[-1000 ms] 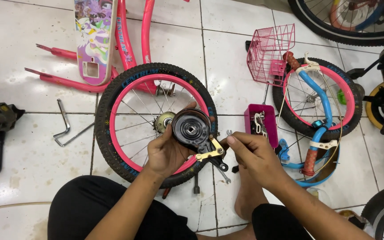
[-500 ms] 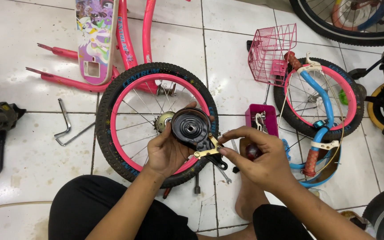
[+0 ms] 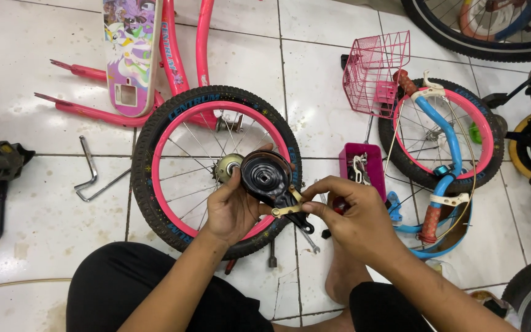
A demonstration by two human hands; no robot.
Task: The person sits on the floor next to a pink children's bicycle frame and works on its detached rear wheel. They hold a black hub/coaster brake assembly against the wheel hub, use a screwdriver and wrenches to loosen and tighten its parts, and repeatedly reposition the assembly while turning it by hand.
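while left hand [image 3: 232, 212] cups the black drum brake [image 3: 267, 178], right hand [image 3: 354, 215] pinches its lever [image 3: 287, 210].

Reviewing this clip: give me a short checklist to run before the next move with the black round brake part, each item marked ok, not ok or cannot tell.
1. Left hand has a grip on the black round brake part: ok, fingers wrap its edge.
2. Right hand pinches the brass-coloured arm on that part: ok.
3. Part held clear above the pink-rimmed wheel: ok, but the gap cannot be judged.
4. Wheel hub exposed: ok, visible beside the thumb.
5. Small spanner within reach on the floor: ok.
6. Fasteners on the arm tight: cannot tell, too small.
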